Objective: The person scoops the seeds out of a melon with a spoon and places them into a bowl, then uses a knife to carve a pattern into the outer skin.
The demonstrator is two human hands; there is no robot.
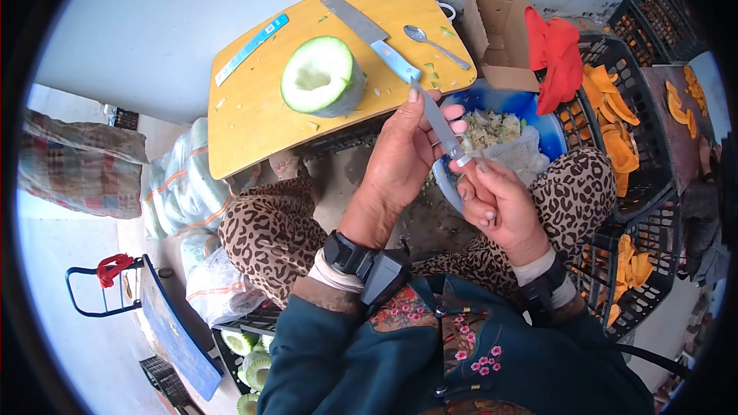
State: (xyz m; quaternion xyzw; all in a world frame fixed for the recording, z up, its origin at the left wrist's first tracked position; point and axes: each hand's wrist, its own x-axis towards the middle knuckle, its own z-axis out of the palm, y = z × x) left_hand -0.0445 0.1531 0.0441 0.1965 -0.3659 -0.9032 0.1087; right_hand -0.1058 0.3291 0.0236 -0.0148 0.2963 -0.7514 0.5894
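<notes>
My right hand (498, 204) is closed around the lower end of a small knife (438, 123), with its blade pointing up and away toward the table. My left hand (403, 138) pinches the blade near its tip, thumb in front and fingers behind. Just beyond my hands is the yellow table (254, 119). On it stands a thick piece of pale green gourd (327, 81) with a hollowed centre. A cleaver (369, 34) with a light blue handle lies behind the gourd, and a metal spoon (437, 46) rests to its right.
A long blue-and-white item (252, 50) lies at the table's left. Right of my hands, a blue basin (550, 134) holds pale scraps and white netting. Black crates (649, 177) contain orange slices. An open cardboard box (500, 27), red cloth (555, 58) and bagged goods (184, 184) surround the table.
</notes>
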